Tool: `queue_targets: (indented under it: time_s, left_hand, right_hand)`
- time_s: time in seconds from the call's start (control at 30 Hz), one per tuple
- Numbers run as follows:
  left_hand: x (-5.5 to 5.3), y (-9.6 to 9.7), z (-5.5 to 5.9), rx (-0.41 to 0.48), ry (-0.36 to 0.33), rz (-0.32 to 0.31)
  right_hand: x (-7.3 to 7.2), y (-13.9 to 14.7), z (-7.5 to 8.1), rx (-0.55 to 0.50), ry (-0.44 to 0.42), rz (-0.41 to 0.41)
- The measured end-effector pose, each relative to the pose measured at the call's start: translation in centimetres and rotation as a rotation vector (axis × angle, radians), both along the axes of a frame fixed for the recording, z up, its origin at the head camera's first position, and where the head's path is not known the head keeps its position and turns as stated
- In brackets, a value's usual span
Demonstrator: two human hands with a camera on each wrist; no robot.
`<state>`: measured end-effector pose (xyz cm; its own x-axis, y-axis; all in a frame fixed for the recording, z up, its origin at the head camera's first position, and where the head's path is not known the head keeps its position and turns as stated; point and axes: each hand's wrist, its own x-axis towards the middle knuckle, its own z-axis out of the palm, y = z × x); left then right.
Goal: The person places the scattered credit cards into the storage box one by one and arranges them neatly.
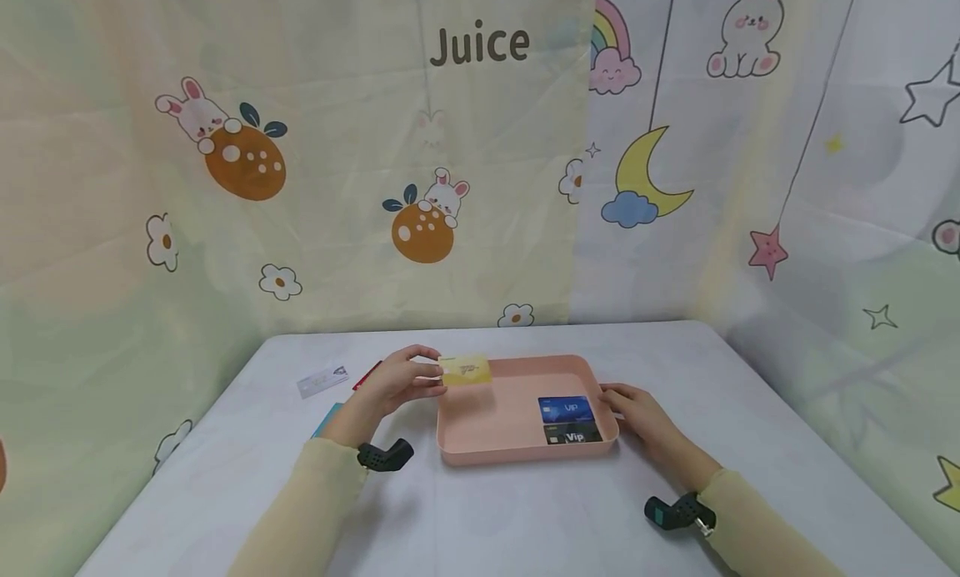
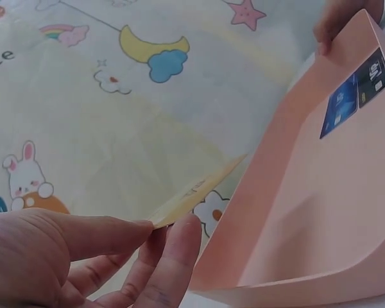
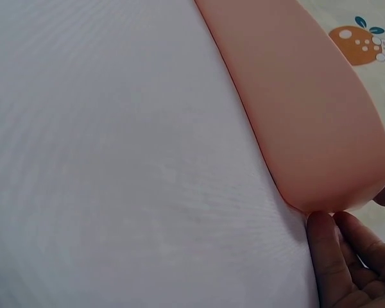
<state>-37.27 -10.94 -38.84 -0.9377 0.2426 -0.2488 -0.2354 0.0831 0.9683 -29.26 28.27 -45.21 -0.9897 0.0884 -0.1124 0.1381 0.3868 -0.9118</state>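
Observation:
Between thumb and fingertips my left hand [image 1: 397, 381] pinches a yellow card [image 1: 466, 370], raised over the back left corner of a pink tray [image 1: 495, 427]. From the left wrist the card [image 2: 196, 194] appears nearly edge-on and tilted, above the tray's rim. Inside the tray at the right lie a blue VIP card [image 1: 564, 409] and, just in front, a black Vip card [image 1: 577, 434]. My right hand [image 1: 637, 414] holds the tray's right side; in the right wrist view its fingers [image 3: 330, 256] are at the base of the pink wall [image 3: 295, 109].
Left of the tray, a pale card [image 1: 322, 382] lies on the white table [image 1: 510, 519]. A red card [image 1: 365, 376] and a blue one [image 1: 327, 419] are partly hidden by my left hand and wrist. Printed cloth walls [image 1: 337, 143] enclose the table's back and sides.

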Motion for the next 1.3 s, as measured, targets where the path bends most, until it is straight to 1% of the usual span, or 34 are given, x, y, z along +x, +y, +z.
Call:
queue_targets:
  time_s: [0.17,0.27,0.37,0.5,0.67,0.9,1.03,1.3]
  left_hand:
    - [-0.1,0.8,0.1,-0.003,-0.004,-0.003]
    - [-0.3,1.3,0.0,0.004,-0.009,-0.007]
    - [-0.5,1.8,-0.2,0.014,-0.017,0.001]
    - [-0.8,2.5,-0.4,0.006,-0.017,0.018]
    - [-0.9,3.4,-0.4,-0.008,-0.008,0.025]
    - [-1.0,4.5,-0.3,-0.011,0.021,-0.003]
    - [-1.2,5.2,-0.4,-0.005,0.023,-0.016]
    - [-1.4,6.4,-0.8,-0.025,0.009,-0.008]
  right_hand:
    - [0.0,0.0,0.0,-0.003,-0.003,-0.004]
    - [-0.1,0.0,0.0,0.001,-0.005,-0.004]
    - [-0.1,0.0,0.0,0.001,-0.008,-0.002]
    - [0.0,0.1,0.0,-0.005,-0.005,0.0]
    - [0.0,0.1,0.0,-0.011,-0.001,-0.002]
    - [-0.2,0.1,-0.2,-0.012,0.002,-0.002]
    - [-0.3,0.2,-0.3,-0.003,0.008,-0.002]
    - [-0.2,0.2,-0.2,-0.015,-0.009,-0.002]
